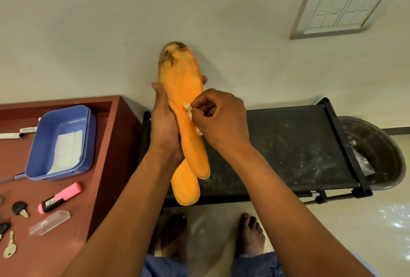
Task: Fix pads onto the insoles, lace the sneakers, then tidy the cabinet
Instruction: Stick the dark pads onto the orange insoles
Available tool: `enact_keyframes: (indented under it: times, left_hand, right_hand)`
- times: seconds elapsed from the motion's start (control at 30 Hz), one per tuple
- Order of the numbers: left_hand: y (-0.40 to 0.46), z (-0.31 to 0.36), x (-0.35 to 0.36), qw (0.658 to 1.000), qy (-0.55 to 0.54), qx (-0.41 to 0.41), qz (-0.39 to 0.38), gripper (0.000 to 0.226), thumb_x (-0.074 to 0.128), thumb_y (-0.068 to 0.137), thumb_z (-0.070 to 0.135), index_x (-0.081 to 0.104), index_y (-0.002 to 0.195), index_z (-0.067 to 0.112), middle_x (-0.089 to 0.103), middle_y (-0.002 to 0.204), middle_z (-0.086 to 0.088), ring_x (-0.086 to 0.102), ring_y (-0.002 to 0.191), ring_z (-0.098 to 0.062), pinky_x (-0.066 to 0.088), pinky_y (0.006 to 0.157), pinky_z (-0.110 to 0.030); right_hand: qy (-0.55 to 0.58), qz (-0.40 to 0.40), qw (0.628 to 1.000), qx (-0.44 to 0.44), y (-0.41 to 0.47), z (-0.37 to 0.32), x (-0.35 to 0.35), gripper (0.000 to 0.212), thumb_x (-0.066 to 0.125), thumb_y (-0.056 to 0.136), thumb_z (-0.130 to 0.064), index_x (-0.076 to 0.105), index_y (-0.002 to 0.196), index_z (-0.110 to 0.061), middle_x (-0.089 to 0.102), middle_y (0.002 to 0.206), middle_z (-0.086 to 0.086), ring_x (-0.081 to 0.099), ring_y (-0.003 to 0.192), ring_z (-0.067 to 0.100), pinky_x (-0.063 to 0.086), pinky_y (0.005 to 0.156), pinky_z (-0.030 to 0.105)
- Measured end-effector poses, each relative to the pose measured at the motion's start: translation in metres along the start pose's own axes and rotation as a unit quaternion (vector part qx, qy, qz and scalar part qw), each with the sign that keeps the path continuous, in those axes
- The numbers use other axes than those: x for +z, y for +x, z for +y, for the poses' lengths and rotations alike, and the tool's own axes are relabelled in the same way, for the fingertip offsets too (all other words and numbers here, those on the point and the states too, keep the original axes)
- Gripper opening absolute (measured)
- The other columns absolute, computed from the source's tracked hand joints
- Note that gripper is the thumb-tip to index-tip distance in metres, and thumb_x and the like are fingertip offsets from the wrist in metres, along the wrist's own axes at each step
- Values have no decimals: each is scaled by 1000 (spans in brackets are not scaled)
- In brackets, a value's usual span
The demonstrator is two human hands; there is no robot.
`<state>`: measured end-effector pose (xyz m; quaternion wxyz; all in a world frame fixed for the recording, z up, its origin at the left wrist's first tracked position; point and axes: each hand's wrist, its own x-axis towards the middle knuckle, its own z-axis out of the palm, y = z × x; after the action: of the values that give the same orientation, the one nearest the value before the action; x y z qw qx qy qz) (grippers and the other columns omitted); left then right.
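**Entry: 2 orange insoles in hand, pad going on**

- My right hand: fingers curled, pinching a small white pad against the upper insole.
- My left hand: wrapped round both insoles from the left, thumb on the near edge, fingertips showing past the far edge.
- Lower insole: under the upper one, its rounded end sticking out below.
- Black rack: behind my hands, top shelf dusty.
- Red-brown cabinet, left: 1 blue tray holding white sheets, 1 pink highlighter, 1 clear case, keys.
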<state>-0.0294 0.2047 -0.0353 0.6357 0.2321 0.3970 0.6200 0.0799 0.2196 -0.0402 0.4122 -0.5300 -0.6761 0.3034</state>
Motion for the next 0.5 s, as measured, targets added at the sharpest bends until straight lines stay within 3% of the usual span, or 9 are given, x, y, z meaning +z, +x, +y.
enact_keyframes:
  times: [0.07, 0.1, 0.23, 0.3, 0.4, 0.5]
  left_hand:
    - [0, -2, 3, 1000, 9, 1, -13, 90, 11, 102, 71, 54, 144, 4, 62, 141, -17, 62, 128, -34, 51, 108, -49]
    - [1, -1, 2, 1000, 0, 4, -12, 89, 11, 102, 71, 53, 145, 5, 59, 145, -17, 60, 131, -35, 50, 109, -51]
    - [6, 16, -19, 997, -70, 38, -12, 84, 12, 103, 70, 48, 148, 10, 48, 156, -16, 54, 137, -39, 49, 108, -56]
    - [7, 20, -29, 994, -91, 54, -17, 85, 12, 103, 70, 39, 155, 9, 43, 159, -15, 53, 138, -38, 49, 108, -56]
    - [4, 20, -28, 993, -101, 57, -10, 83, 12, 103, 70, 41, 153, 10, 44, 159, -15, 52, 139, -38, 51, 106, -54]
    - [0, 14, -15, 995, -90, 36, -10, 85, 14, 101, 73, 48, 149, 11, 50, 155, -14, 58, 134, -35, 54, 101, -53]
  right_hand:
    - [-15, 29, 999, -7, 2, 1, -2, 3, 78, 84, -23, 78, 87, -23, 71, 80, -12, 66, 73, 6, 60, 75, 37]
    - [-4, -3, 1000, -1, 3, 2, -4, 4, 79, 84, -21, 78, 87, -23, 72, 80, -12, 67, 73, 5, 61, 75, 37]
    - [99, -248, 963, 31, 6, -2, -12, 11, 83, 80, -4, 81, 87, -11, 76, 79, -6, 67, 70, 2, 59, 74, 29]
    - [128, -303, 944, 33, 3, -5, -12, 10, 82, 81, -1, 80, 88, -8, 77, 81, -2, 68, 71, 3, 56, 72, 22]
    - [128, -267, 954, 33, 0, -9, -8, 9, 83, 80, -3, 80, 86, -9, 76, 78, -4, 67, 68, 1, 54, 69, 20]
    - [90, -140, 985, 44, -1, -8, -2, 8, 83, 79, -11, 80, 82, -17, 74, 75, -9, 69, 68, 4, 62, 71, 33]
